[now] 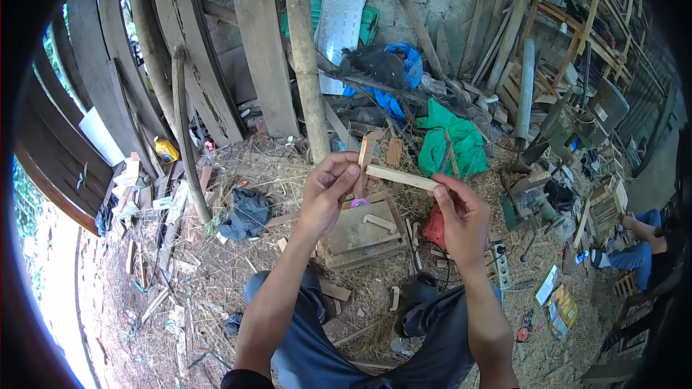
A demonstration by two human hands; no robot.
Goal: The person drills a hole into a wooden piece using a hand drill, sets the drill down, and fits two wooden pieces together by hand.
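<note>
My left hand [329, 191] pinches an upright, short flat wooden piece [367, 150] between thumb and fingers. In my right hand [463, 220] is a pale wooden stick [404, 177], gripped at its right end. The stick's left end meets the upright piece or lies just beside it; I cannot tell whether they are joined. Below both hands stands a low wooden block [360, 239], with a small pale wooden piece [380, 222] on top. A purple ring [360, 202] shows at the block's far edge. Near my right wrist lies a red power tool [435, 229], partly hidden by that hand.
Wood scraps and straw cover the ground. Ahead stand a bamboo post [303, 57] and a green plastic sheet [453, 142]. A black bag [246, 215] lies to the left; a power strip [500, 266] lies to the right. Another person's leg [634, 248] shows at far right.
</note>
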